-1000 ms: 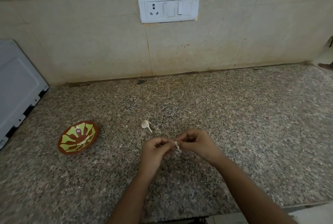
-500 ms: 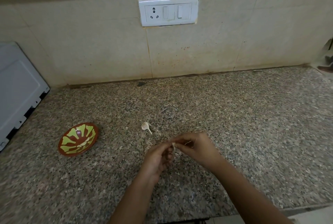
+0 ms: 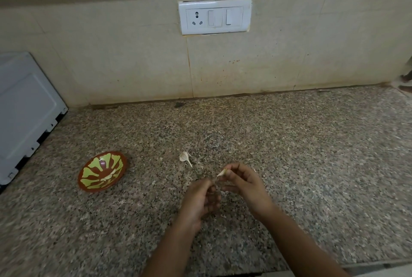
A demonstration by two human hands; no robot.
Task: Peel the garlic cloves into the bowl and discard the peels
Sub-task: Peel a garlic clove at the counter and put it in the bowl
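Note:
My right hand [image 3: 242, 184] pinches a small garlic clove [image 3: 222, 173] between thumb and forefinger, just above the granite counter. My left hand [image 3: 201, 198] sits close below and to the left of it, fingers curled, its fingertips at the clove's loose skin; whether it grips the skin is blurred. A brown bowl with a green pattern [image 3: 89, 184] stands to the left, with pale peeled garlic [image 3: 109, 176] inside. A white garlic peel [image 3: 185, 157] lies on the counter beyond my hands.
The speckled granite counter [image 3: 289, 154] runs to a tiled wall with a white socket panel [image 3: 215, 16]. A white appliance [image 3: 24, 109] stands at the far left. The counter's front edge is near the bottom right.
My hands have drawn apart a little: the right hand lifted the clove up and right, the left hand dropped lower and turned. The camera tipped slightly.

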